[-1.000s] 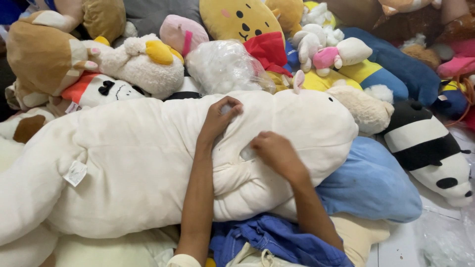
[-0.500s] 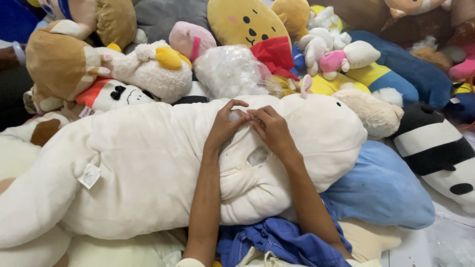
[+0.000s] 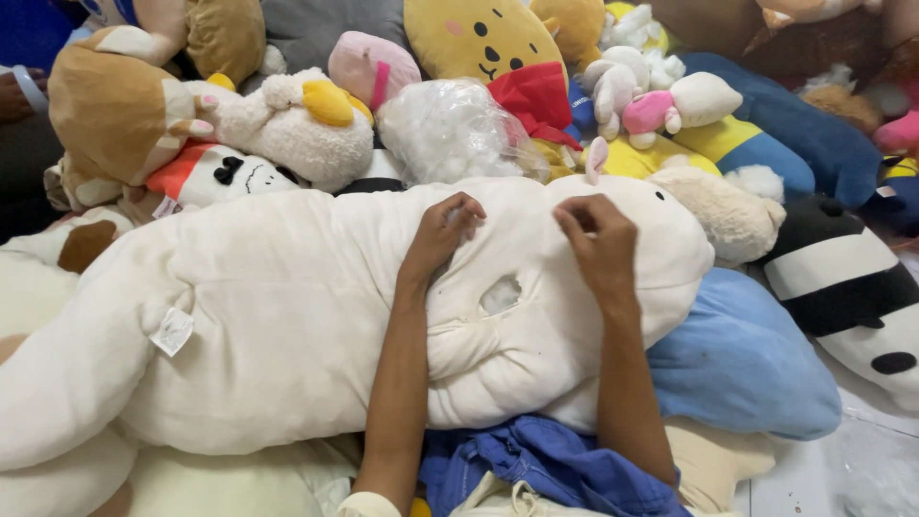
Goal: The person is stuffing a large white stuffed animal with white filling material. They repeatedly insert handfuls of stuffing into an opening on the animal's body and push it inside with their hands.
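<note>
A long cream plush animal [image 3: 287,316] lies across my lap, with a small white tag on its side and an open gap [image 3: 500,295] in its seam where white stuffing shows. My left hand [image 3: 442,235] rests on the plush just above and left of the gap, fingers curled and pinching the fabric. My right hand [image 3: 598,239] sits to the right of the gap with its fingers pinched together; whether it holds something small cannot be seen.
A clear bag of white stuffing [image 3: 455,129] lies just behind the plush. Many soft toys crowd around: a yellow bear cushion [image 3: 479,38], a fluffy white duck [image 3: 297,120], a panda [image 3: 852,287], a blue cushion [image 3: 737,354]. Blue cloth [image 3: 536,464] covers my lap.
Both hands came together over the seam half a second ago and have now drawn apart, the right hand moving right. The gap with stuffing is now uncovered.
</note>
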